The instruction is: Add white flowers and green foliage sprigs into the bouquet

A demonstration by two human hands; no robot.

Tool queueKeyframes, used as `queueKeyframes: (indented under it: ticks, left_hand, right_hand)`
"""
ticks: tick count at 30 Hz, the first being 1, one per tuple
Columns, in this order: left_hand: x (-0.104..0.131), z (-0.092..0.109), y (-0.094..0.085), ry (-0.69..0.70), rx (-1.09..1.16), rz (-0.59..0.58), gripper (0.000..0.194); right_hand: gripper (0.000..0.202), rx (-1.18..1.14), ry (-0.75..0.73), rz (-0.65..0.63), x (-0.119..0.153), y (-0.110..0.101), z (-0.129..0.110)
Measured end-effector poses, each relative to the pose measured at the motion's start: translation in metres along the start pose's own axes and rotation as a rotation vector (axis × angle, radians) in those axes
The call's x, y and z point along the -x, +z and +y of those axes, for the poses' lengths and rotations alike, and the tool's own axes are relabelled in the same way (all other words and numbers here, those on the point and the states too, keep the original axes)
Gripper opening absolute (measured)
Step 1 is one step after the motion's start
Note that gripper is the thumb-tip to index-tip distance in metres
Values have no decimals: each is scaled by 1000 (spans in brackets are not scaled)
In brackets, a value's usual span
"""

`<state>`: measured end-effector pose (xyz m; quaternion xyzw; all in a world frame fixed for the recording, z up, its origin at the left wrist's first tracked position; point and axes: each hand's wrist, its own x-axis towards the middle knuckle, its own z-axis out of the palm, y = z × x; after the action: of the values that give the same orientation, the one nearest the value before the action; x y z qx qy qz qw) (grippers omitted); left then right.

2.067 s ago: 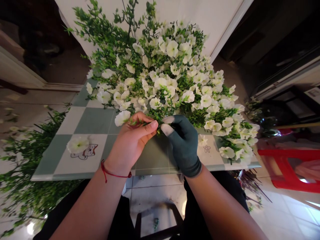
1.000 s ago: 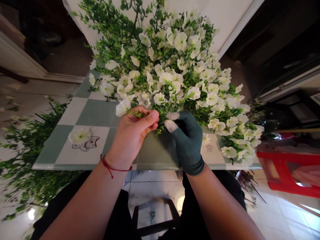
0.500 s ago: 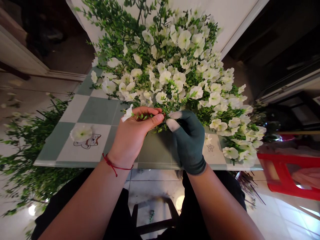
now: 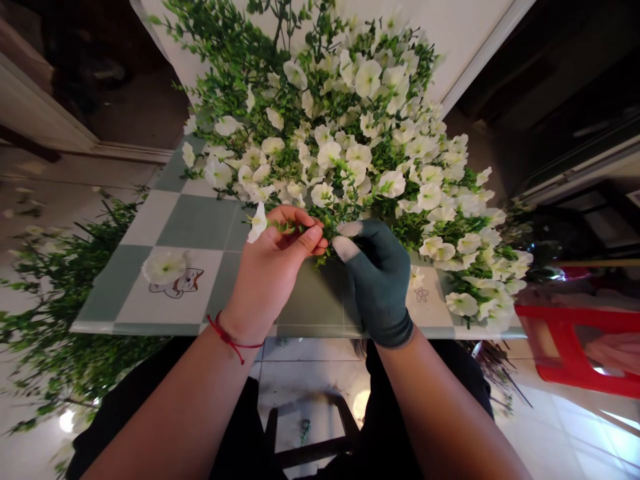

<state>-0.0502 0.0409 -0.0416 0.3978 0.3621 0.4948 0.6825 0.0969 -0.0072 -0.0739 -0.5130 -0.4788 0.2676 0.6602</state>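
Observation:
Bare and wearing a red string bracelet, my left hand point(image 4: 273, 267) pinches a green leafy stem point(image 4: 295, 229) near the table's middle. A white flower point(image 4: 257, 223) sticks out behind its knuckles. My right hand point(image 4: 383, 277), in a dark green glove with pale fingertips, is closed on the leafy sprig point(image 4: 333, 230) just right of the left fingertips. Where the two hands' pieces meet is hidden by fingers and leaves. A large heap of white flowers with green leaves point(image 4: 330, 153) lies right behind both hands.
On the checkered table point(image 4: 195, 223), one loose white flower point(image 4: 164, 268) lies at the left. More greenery point(image 4: 75, 307) stands beside the table's left edge. A red plastic stool point(image 4: 555, 347) is at the right. Below is a dark wooden frame point(image 4: 315, 452).
My left hand has turned slightly at the wrist, and the white flower by it has tilted more upright. My right hand has barely moved.

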Motion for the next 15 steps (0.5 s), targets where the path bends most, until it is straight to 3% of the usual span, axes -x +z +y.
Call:
queueKeyframes:
  ticks: [15]
  left_hand:
    - [4,2,8,102,-47,-25,28]
  right_hand:
    - [6,94,-65,14,1,2,0]
